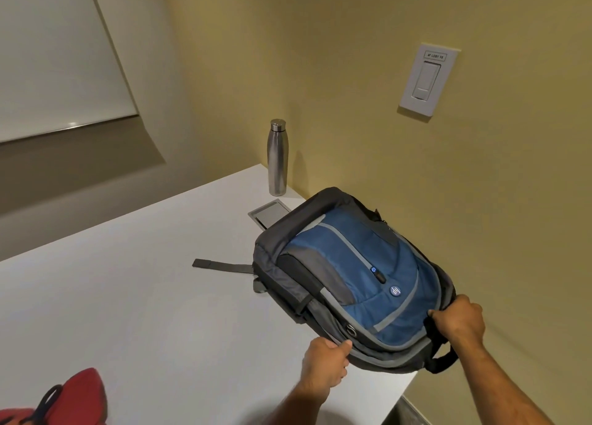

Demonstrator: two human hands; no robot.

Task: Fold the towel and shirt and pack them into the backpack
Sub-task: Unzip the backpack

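White table point(144, 296) set against yellow wall point(352, 72); blue-grey backpack point(352, 280) lies at its right corner, left hand point(325, 365) and right hand point(458, 323) gripping its near edge; steel bottle point(277, 157) behind.

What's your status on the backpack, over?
Left hand and right hand both gripping backpack near edge. Backpack flat on table, looks shut. Bottle behind, clear. Towel, shirt unconfirmed.
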